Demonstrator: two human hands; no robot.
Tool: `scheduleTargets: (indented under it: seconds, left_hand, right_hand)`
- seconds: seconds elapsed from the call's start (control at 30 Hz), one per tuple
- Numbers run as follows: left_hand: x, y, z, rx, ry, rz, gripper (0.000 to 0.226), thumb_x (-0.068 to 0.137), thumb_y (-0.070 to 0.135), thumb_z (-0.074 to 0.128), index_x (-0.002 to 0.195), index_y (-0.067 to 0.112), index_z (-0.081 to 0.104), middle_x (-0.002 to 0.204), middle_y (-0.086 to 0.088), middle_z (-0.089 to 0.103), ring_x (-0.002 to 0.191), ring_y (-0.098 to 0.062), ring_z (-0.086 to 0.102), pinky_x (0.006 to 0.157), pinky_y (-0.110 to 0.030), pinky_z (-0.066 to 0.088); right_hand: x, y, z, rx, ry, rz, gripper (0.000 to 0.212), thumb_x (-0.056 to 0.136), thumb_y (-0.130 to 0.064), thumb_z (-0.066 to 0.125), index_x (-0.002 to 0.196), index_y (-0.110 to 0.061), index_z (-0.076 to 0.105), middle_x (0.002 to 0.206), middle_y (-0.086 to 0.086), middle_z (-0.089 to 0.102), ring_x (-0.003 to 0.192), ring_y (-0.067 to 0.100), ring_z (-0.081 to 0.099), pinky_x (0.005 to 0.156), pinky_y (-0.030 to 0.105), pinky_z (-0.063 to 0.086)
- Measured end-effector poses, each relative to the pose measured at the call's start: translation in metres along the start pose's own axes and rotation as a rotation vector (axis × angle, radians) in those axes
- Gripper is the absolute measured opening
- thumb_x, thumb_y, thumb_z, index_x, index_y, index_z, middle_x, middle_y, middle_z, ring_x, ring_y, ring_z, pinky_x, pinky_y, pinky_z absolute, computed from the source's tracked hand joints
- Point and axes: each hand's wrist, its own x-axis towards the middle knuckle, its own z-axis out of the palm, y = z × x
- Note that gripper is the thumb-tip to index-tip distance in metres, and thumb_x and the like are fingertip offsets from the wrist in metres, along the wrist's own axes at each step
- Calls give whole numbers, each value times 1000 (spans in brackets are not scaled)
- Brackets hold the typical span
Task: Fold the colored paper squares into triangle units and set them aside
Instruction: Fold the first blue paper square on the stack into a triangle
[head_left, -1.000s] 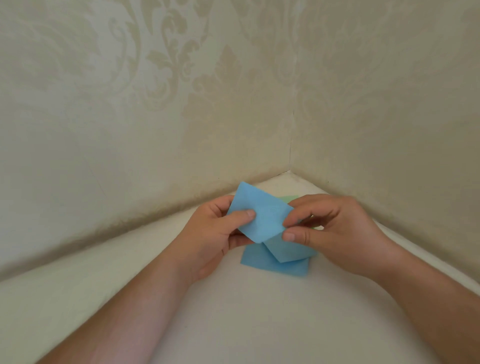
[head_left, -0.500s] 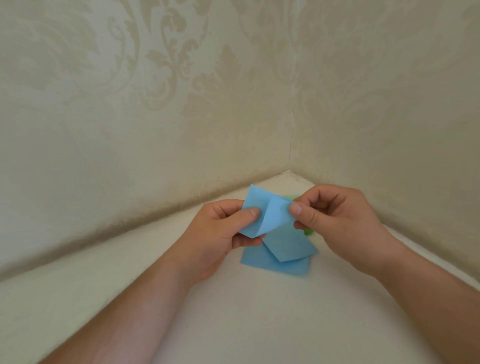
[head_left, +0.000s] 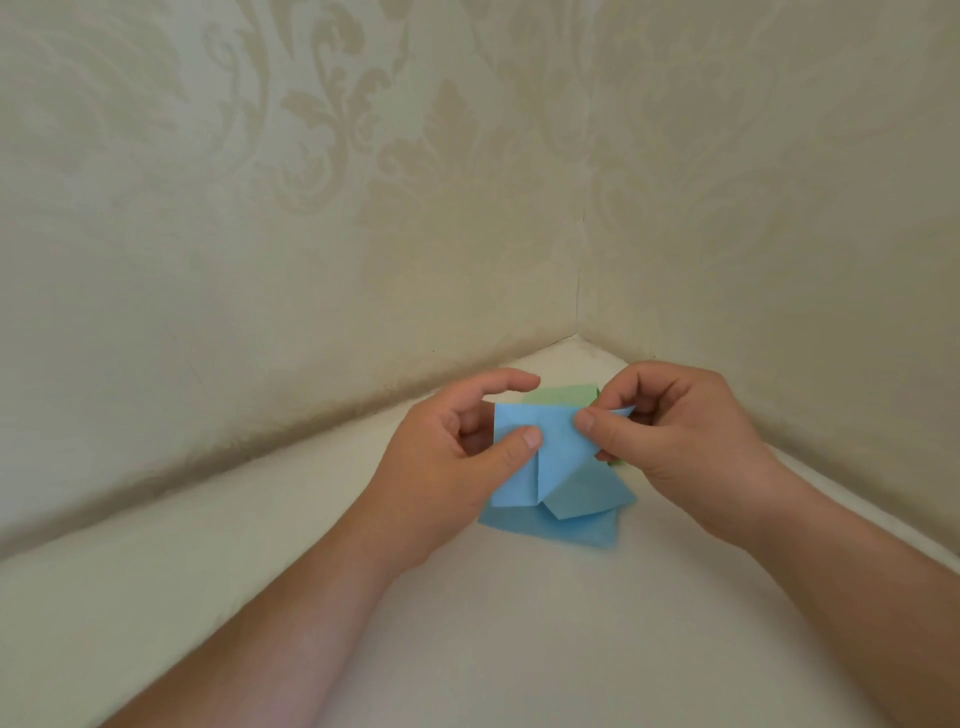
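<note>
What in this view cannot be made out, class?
- Head view: the green paper is mostly hidden behind the held blue paper and the right hand.
- The count of blue sheets lying on the table is covered by the fold.
- The left hand hides its fingertips behind the paper.

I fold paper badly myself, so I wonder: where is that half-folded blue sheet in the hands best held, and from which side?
Probably as it is held now: the half-folded blue sheet is pinched at its two upper corners, the left hand from the left, the right hand from the right. The centre crease and the folded point hanging below stay free, so the flaps can be turned over.
</note>
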Motion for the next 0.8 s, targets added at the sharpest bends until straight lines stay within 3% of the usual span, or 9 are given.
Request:
scheduleTargets:
  seconds: [0.1,0.17,0.23,0.37,0.47,0.53,0.63,0.8]
  left_hand:
    - [1,0,-1,7,26,20,33,96,13,71,114,41,71,89,-11,76,82,-18,69,77,-37,53]
    - [2,2,-2,-22,56,10,30,100,11,66,116,35,71,83,-4,75,79,-16,68,76,-35,55]
    - [4,2,-3,-54,94,5,26,101,11,62,112,32,74,76,3,69,74,-17,68,74,-43,58]
    - [5,2,-3,-80,166,21,27,100,8,63,98,29,79,87,1,72,79,-19,65,61,-36,59]
    - [5,2,-4,-77,154,20,29,99,6,64,104,31,77,84,4,70,80,-22,64,66,-42,59]
    - [3,3,-4,-48,126,20,35,98,3,65,108,35,75,86,5,72,76,-21,67,70,-43,58]
    - [1,7,-1,-15,96,5,39,95,2,67,109,38,73,90,5,73,73,-16,67,68,-31,54]
    - [-3,9,3,-33,61,-33,20,83,25,65,95,36,78,81,13,67,75,-14,63,68,-32,50]
  right_hand:
    - [-2,-4,-1,47,-26,-8,22,75,-26,84,72,-10,69,69,14,68,62,18,64,67,37,50]
    - [-3,-6,-3,74,-79,-18,26,72,-33,86,74,-11,71,72,14,68,66,19,64,69,36,51]
    - [-4,-5,-4,80,-152,-42,26,76,-36,90,74,-16,74,79,17,69,72,23,63,73,39,50]
    - [-5,1,-4,44,-275,-109,26,75,-40,88,78,-18,76,98,18,71,88,23,64,81,38,50]
    - [-5,2,-4,39,-297,-107,34,68,-47,91,79,-18,76,102,14,74,92,24,66,82,35,54]
    - [-6,0,-3,27,-289,-96,27,68,-42,89,76,-19,76,100,15,75,89,24,66,81,38,54]
    - [-7,-3,-2,23,-222,-51,16,71,-26,84,76,-14,75,92,19,74,80,23,66,79,42,51]
    - [-5,-4,-2,-14,-132,-1,12,81,-12,83,77,-15,72,80,15,74,70,25,65,76,50,52]
